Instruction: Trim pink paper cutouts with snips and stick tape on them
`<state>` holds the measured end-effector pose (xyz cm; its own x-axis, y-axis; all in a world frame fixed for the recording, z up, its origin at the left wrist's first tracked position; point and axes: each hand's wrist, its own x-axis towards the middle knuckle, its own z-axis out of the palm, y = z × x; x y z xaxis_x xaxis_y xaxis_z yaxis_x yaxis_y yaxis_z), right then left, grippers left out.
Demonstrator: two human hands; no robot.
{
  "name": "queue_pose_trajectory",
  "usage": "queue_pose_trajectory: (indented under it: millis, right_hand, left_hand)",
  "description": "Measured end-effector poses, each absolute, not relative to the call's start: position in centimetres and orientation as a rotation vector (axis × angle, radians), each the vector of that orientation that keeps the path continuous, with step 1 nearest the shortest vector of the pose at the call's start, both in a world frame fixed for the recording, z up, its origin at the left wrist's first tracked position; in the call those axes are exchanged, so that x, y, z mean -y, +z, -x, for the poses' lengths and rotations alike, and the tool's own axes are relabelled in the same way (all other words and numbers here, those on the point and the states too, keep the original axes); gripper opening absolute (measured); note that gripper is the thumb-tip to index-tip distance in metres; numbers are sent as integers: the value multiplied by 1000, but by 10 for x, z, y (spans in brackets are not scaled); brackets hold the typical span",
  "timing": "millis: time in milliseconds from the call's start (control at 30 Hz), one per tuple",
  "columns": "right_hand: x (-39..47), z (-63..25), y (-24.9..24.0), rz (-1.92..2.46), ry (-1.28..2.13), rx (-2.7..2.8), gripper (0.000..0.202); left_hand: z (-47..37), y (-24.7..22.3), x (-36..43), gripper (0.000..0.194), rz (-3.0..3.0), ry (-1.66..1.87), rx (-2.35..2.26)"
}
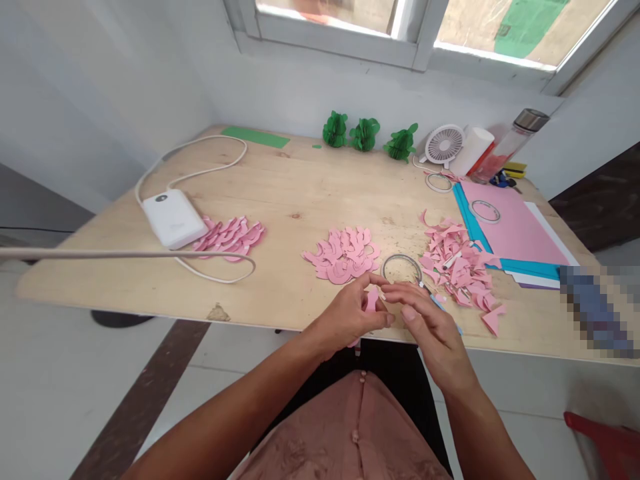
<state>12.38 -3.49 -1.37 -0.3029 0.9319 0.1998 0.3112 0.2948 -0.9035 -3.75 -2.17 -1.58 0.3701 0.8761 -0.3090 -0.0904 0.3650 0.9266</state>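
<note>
A small pink paper piece (371,300) is held between the thumb and fingers of my left hand (353,310), near the table's front edge. My right hand (437,327) is beside it, its fingers reaching toward the left fingertips; whether it grips anything there is too small to tell. Behind my left hand lies a pile of curved pink paper cutouts (343,255). A grey tape roll (401,256) sits just beyond my fingers. Pink paper scraps (457,263) are heaped on the right.
A white power bank (174,219) with a cable rests beside more pink pieces (237,237) on the left. Green paper decorations (365,135) line the back. A small fan (444,145), a bottle (510,143) and pink sheets (520,230) are at the right.
</note>
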Motion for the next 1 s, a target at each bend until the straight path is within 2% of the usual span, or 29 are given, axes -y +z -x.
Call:
queue_pose_trajectory:
  millis: [533, 833, 1000]
  right_hand:
    - [32, -121, -16, 1177, 814, 1959, 25]
    - [33, -123, -22, 1197, 884, 1817, 24]
    - [34, -126, -28, 1215, 927, 1702, 24]
  left_hand:
    - [35, -21, 20, 60, -1048, 740, -980]
    - [43, -29, 21, 67, -912, 783, -841]
    - [49, -26, 27, 60, -809, 921, -900]
